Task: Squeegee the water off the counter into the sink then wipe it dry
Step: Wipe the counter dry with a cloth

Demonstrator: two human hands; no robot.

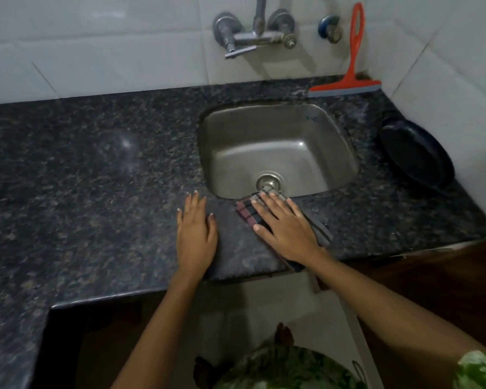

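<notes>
Wiping stage: right hand (285,226), fingers spread flat, pressing checked cloth (264,210) on counter (96,178) at near edge of sink (275,147); left hand (197,231) flat, bracing; squeegee (348,82) parked far right; best done with overlapping strokes, remaining wetness hard to judge.

On my feed, a wall-mounted metal tap (254,32) sits at the top of the view, fixed to the pale tiled wall (110,51), with two round valve bodies and a spout rising out of frame. To its right I see a smaller valve with a blue knob (330,27) set into the same tiles. Further right, by the side wall, a dark round pan (417,154) rests tilted, its rim leaning toward the tiles. At the bottom of my view there is green patterned clothing (286,369). A brown cabinet front (443,290) shows at lower right.
</notes>
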